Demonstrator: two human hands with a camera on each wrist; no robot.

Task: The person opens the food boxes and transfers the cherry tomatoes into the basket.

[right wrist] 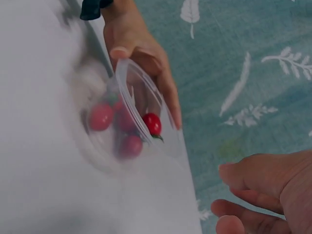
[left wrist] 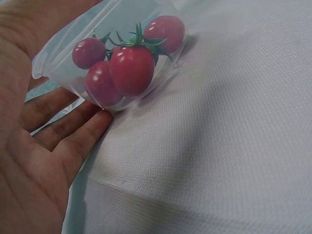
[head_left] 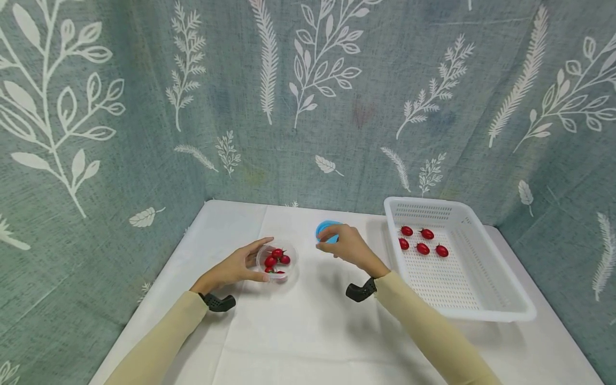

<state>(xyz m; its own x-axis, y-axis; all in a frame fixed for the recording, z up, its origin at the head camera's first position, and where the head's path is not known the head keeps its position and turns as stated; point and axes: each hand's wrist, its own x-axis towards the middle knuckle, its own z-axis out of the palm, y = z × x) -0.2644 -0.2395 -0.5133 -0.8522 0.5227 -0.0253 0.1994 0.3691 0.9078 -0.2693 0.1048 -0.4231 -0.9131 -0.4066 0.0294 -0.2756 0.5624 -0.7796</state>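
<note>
A clear plastic bowl (head_left: 292, 261) stands on the white cloth left of centre. Several red cherry tomatoes (left wrist: 131, 70) with green stems lie inside it. My left hand (head_left: 236, 266) holds the bowl from its left side, thumb at the near rim and fingers round the far wall; in the left wrist view fingertips (left wrist: 103, 119) meet the bowl's lower wall. To the right, my right hand (head_left: 350, 247) hovers with loosely bent fingers and nothing between them. Partly hidden behind it is a round blue object (head_left: 327, 223). In the right wrist view its thumb (right wrist: 239, 173) stands apart from the fingers.
A white perforated plastic basket (head_left: 467, 283) stands at the right, with several cherry tomatoes (head_left: 422, 248) toward its left side. Patterned green-grey curtains (head_left: 289, 160) hang along the back and both sides of the white-covered table (head_left: 298, 331).
</note>
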